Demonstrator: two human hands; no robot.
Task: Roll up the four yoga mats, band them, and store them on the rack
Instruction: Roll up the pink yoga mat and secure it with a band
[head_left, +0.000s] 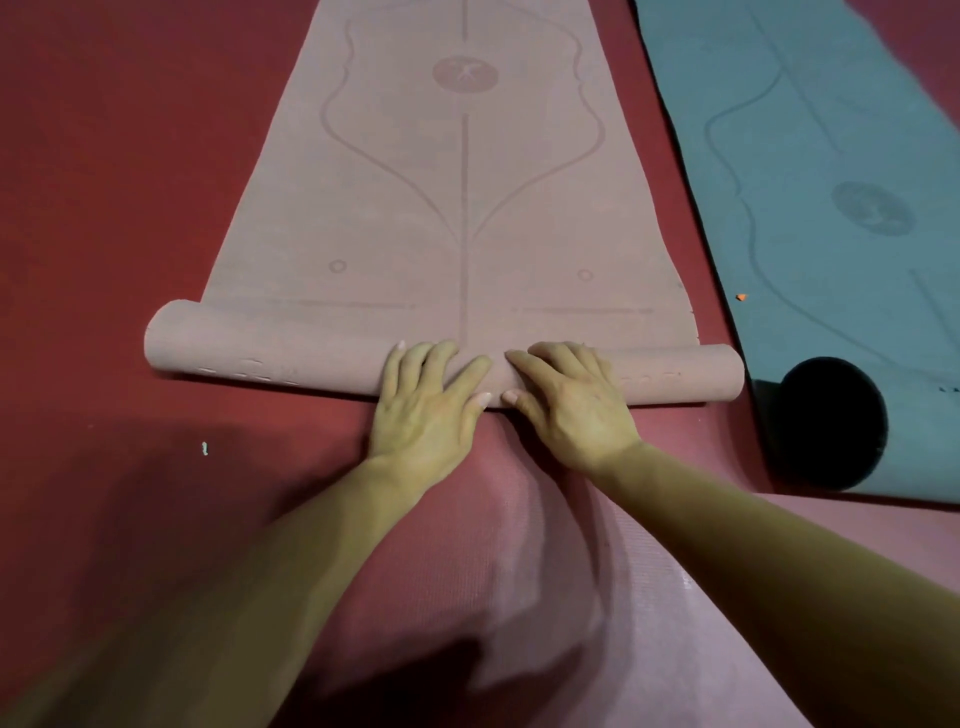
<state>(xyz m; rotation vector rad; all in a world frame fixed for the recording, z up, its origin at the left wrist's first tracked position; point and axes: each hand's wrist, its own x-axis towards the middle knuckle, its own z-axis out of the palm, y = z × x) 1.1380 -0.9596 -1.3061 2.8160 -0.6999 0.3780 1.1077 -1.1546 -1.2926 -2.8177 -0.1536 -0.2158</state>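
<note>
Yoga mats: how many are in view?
2 clearly: the pink mat, centre, partly rolled; the teal mat, right. A pinkish sheet at the bottom may be a third.

pink line-patterned mat (405, 208), teal mat (831, 156), red floor (104, 182)

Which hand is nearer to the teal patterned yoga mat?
Right. The right hand presses the roll of the pink patterned yoga mat just right of centre, toward the teal patterned yoga mat; the left hand presses beside it, farther off.

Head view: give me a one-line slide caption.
Left hand and right hand press on the partly rolled pink yoga mat; a teal yoga mat lies to its right.
</note>
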